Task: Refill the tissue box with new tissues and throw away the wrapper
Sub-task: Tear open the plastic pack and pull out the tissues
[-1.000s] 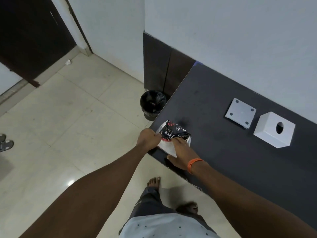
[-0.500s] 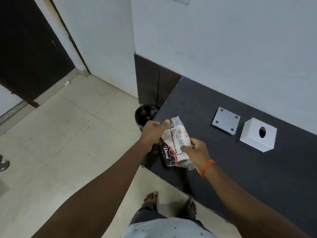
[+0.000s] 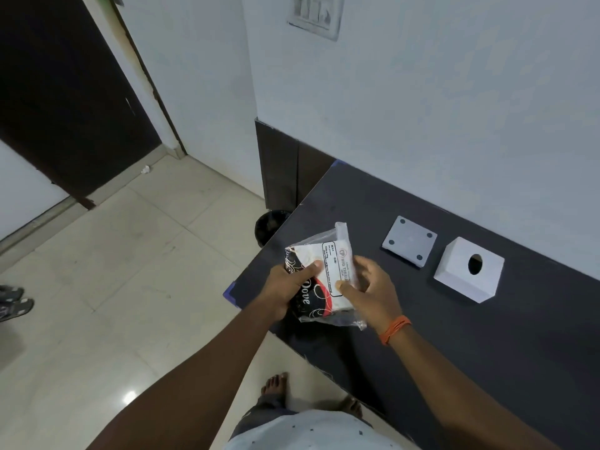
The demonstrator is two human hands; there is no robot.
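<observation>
While the person stands at the corner of the dark table, both hands hold a tissue pack in the air above the table edge. The left hand grips the pack's left side, thumb pressed on its front and the other fingers hidden behind. The right hand touches the right side with thumb and loosely curled fingers; an orange band is on that wrist. Further on the table lies a grey square plate, and just beside it stands the white tissue box with a round hole. A black bin stands on the floor by the table's far corner.
</observation>
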